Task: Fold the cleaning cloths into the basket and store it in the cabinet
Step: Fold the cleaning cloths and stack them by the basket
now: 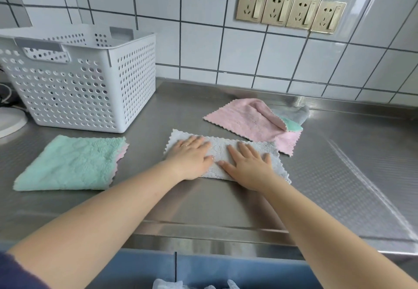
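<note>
**Cloths half-folded, basket waiting**

Cloths are the whole job here, and the grey cloth (220, 155) lies in the middle of the steel worktop (339, 175), already doubled into a long strip. Both hands are flat on it with straight fingers: the left hand (192, 155) presses its left half, the right hand (248, 166) its right half, palms down, grasping nothing. It looks like a smoothing press before the next fold.

To the left, well apart from the strip, a green cloth (67, 164) sits folded square, a pink edge showing at its right side. Behind and to the right lies a pink cloth (248, 123), unfolded, one corner flipped over, its near corner touching or tucked just under the grey strip's far right end. A bit of another grey cloth (303, 113) peeks out beyond it. The white perforated basket (90, 85) stands at the back left by the tiled wall; I cannot tell what it holds.

These cloths look light, soft and plush, with zigzag edges; they will flop and give no stiffness. Pinching the two corners of one short end and carrying them over to the other should fold it cleanly. On smooth steel the strip may slide, so a hand kept on it would help.
</note>
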`<act>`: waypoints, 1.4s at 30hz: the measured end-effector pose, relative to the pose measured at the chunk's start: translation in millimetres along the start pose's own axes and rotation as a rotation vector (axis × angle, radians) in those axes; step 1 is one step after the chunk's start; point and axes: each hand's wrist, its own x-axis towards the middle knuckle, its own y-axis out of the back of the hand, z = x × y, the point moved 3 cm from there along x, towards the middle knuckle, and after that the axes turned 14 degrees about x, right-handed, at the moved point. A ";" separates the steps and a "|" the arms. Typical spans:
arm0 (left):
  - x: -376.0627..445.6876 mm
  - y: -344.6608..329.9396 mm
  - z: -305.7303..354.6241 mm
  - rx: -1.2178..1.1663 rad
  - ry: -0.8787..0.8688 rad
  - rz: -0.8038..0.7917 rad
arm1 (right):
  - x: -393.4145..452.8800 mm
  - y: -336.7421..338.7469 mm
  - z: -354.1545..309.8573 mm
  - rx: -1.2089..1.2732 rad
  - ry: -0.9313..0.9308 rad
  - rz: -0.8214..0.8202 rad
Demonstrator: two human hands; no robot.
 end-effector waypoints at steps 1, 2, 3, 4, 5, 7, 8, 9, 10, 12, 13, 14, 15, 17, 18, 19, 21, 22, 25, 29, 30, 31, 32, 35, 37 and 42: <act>-1.1 0.3 -2.3 -0.002 0.007 -0.008 | -2.6 1.9 5.9 -0.005 -0.011 0.003; -1.8 0.5 -4.6 -0.007 0.017 -0.008 | -5.0 3.7 12.0 -0.010 -0.022 0.007; -2.0 0.3 -7.5 -0.011 0.023 -0.007 | -7.4 5.6 17.9 -0.018 -0.036 0.013; -2.5 -0.2 -10.2 -0.016 0.026 -0.010 | -10.0 7.3 24.3 -0.024 -0.052 0.019; -3.2 -1.2 -13.4 -0.020 0.030 -0.017 | -12.1 8.9 30.6 -0.024 -0.070 0.023; -4.1 -3.1 -18.7 -0.027 0.037 -0.025 | -16.5 10.8 40.4 -0.001 -0.093 0.024; -4.0 -3.5 -20.2 -0.027 0.041 -0.029 | -18.0 11.5 42.9 0.006 -0.098 0.023; -3.6 -4.2 -20.7 -0.023 0.047 -0.035 | -19.2 11.8 43.7 0.007 -0.105 0.018; -4.0 -3.4 -20.2 -0.023 0.054 -0.038 | -18.8 12.5 43.7 0.002 -0.115 0.010; -8.6 2.9 -16.7 -0.021 0.026 0.028 | -14.6 16.6 40.9 -0.025 -0.131 0.003; -13.1 7.9 -11.7 -0.010 -0.035 0.130 | -11.9 21.1 38.1 -0.027 -0.114 0.031; -19.7 14.5 -3.8 0.006 -0.129 0.274 | -8.8 27.6 33.7 0.008 -0.061 0.102; -27.5 20.9 6.6 0.024 -0.223 0.411 | -6.2 34.1 27.6 0.085 0.023 0.197; -42.1 27.7 27.4 0.059 -0.345 0.586 | -0.8 40.7 12.5 0.205 0.242 0.326; -45.2 27.4 35.7 0.090 -0.366 0.591 | 2.3 40.0 4.4 0.205 0.314 0.311; -45.5 26.6 42.1 0.128 -0.368 0.558 | 5.5 37.7 -3.2 0.174 0.358 0.261; -43.6 27.5 48.5 0.206 -0.344 0.517 | 11.8 31.2 -14.7 0.086 0.367 0.142; -42.4 29.8 49.2 0.226 -0.330 0.518 | 13.8 29.8 -17.8 0.049 0.346 0.102; -44.7 34.1 48.5 0.225 -0.317 0.526 | 18.2 30.2 -18.3 0.015 0.308 0.057; -61.5 33.0 34.2 0.184 -0.331 0.494 | 12.8 31.7 -7.4 -0.029 0.367 0.036; -66.1 31.6 27.5 0.176 -0.318 0.486 | 9.5 32.6 -5.1 -0.031 0.386 0.037; -71.1 30.3 20.7 0.173 -0.301 0.479 | 5.6 33.2 -3.8 -0.036 0.403 0.041; -76.2 29.0 13.9 0.177 -0.285 0.468 | 1.1 33.7 -3.6 -0.042 0.426 0.049; -91.0 25.6 -6.4 0.205 -0.253 0.461 | -17.1 35.2 -11.3 -0.046 0.491 0.057; -98.5 22.2 -20.2 0.225 -0.262 0.467 | -29.1 33.4 -18.2 -0.023 0.496 0.038; -116.2 17.3 -44.9 0.183 -0.383 0.400 | -58.7 24.7 -37.6 0.044 0.522 -0.060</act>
